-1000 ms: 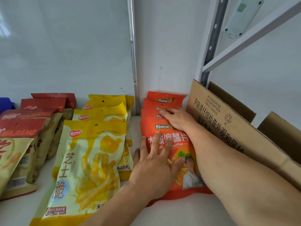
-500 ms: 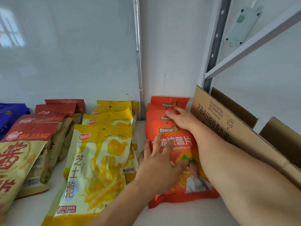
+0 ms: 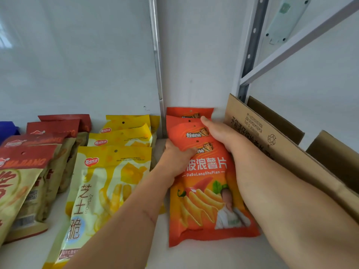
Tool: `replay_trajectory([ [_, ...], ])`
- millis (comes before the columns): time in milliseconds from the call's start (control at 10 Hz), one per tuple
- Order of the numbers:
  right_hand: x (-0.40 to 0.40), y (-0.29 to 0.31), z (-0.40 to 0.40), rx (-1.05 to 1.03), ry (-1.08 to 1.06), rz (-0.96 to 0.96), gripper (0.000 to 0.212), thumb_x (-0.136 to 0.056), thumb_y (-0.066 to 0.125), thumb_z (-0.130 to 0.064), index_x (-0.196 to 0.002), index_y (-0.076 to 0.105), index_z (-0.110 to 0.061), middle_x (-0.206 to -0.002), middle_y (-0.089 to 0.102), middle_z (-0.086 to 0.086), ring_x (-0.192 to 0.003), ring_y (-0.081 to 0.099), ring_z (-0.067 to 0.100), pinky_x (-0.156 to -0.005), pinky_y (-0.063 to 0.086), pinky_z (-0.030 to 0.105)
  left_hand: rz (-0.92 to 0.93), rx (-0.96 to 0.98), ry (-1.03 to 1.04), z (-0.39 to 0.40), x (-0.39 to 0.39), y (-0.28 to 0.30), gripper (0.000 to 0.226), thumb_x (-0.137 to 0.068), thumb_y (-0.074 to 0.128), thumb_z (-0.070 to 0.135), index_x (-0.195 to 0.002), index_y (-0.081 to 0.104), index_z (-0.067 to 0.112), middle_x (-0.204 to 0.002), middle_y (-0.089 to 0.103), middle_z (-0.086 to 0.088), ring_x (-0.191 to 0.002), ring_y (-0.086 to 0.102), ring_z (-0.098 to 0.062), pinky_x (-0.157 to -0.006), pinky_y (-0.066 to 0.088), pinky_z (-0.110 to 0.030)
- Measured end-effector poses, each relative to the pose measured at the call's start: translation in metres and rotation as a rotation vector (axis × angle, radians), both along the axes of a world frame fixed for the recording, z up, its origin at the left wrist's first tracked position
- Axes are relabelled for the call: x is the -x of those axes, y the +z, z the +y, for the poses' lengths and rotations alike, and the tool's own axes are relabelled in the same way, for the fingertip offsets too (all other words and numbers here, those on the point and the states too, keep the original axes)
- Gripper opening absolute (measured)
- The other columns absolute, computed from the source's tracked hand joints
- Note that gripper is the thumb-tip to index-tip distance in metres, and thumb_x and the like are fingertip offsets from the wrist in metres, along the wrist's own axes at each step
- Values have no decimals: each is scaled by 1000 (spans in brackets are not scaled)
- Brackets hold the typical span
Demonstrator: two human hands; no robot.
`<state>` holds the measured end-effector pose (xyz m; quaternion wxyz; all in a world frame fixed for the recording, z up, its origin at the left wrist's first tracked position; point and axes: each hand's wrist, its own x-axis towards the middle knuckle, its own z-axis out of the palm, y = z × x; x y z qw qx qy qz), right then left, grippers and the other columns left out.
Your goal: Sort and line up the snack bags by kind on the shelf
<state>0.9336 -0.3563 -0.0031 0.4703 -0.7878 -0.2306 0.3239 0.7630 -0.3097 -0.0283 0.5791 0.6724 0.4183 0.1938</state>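
Observation:
Several orange chip bags (image 3: 206, 193) lie overlapped in a row running back to the wall on the white shelf (image 3: 204, 257). My left hand (image 3: 174, 158) grips the left edge of the orange stack, thumb curled over the front bag. My right hand (image 3: 219, 133) clasps the stack's right side near the top, fingers curled round the bags. Left of them, yellow cheese-stick bags (image 3: 108, 181) form their own overlapped row. Further left lie red-topped bags (image 3: 29, 164).
An open brown cardboard box (image 3: 272, 136) stands against my right forearm at the shelf's right end. A blue bag (image 3: 7, 129) shows at the far left edge. A metal upright (image 3: 250, 47) and a wall strip (image 3: 157, 65) stand behind.
My left hand has slid from lying flat on the front orange bag to gripping the stack's left edge. The right hand has curled round the right side. The camera has moved closer.

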Motion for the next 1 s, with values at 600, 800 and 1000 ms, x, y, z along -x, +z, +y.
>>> replay_trajectory([
  [600, 47, -16, -58, 12, -14, -333, 76, -85, 53, -72, -142, 42, -24, -129, 62, 2, -105, 67, 21, -92, 54, 41, 377, -780, -170, -96, 55, -30, 99, -77, 7, 81, -159, 4, 26, -168, -2, 1, -153, -5, -26, -122, 12, -48],
  [800, 59, -16, -60, -21, 7, -384, 66, -94, 49, -62, -145, 39, -22, -122, 65, 1, -81, 62, 12, -64, 45, 23, 394, -743, -121, -100, 46, -30, 81, -97, 32, 67, -159, 5, 23, -168, -2, -1, -153, -4, -27, -121, 12, -49],
  [1000, 64, 12, -67, -12, -30, -526, 72, -98, 46, -58, -153, 30, -15, -153, 41, 8, -134, 47, 27, -99, 39, 33, 339, -761, -97, -94, 53, -16, 82, -96, 36, 66, -159, 8, 22, -168, -1, 0, -154, -7, -24, -122, 8, -46],
])
